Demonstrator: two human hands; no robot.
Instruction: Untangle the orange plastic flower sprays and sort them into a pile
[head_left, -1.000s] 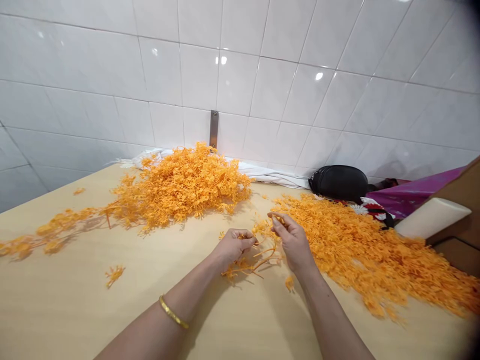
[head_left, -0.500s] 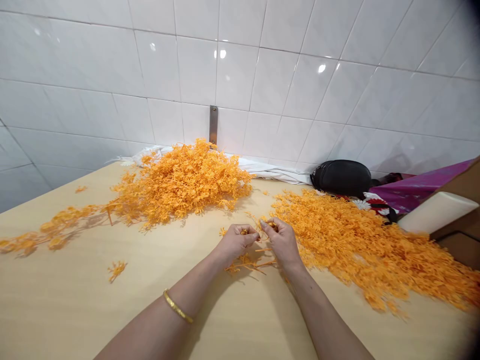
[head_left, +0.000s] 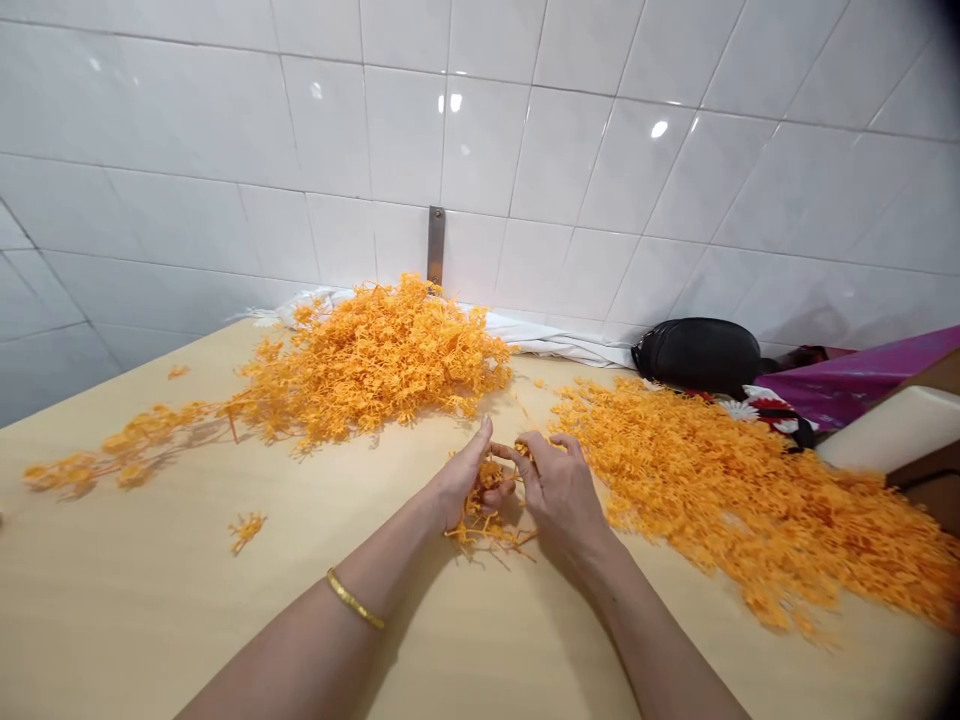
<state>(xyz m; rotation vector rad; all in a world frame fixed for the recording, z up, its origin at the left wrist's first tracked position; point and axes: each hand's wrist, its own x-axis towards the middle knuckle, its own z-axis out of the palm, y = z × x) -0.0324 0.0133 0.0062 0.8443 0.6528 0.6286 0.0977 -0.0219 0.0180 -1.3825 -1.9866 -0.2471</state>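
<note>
There are two hands [head_left: 564, 492], two big heaps of orange sprigs [head_left: 382, 360], one golden bangle [head_left: 354, 602], one black pouch [head_left: 701, 355], one metal strip [head_left: 436, 245], one purple cloth [head_left: 862, 377], one pale cylinder [head_left: 892, 432] and one tabletop [head_left: 187, 630]. The single sprigs inside the heaps are too many for counting.

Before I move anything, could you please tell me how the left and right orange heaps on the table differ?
The left heap rises in a tall mound, while the right heap lies lower and flatter. The right heap spreads in a broad band toward the near right; the left heap is more bunched, with a thin spray trailing left. Both are orange, finely branched and on the same table.
</note>
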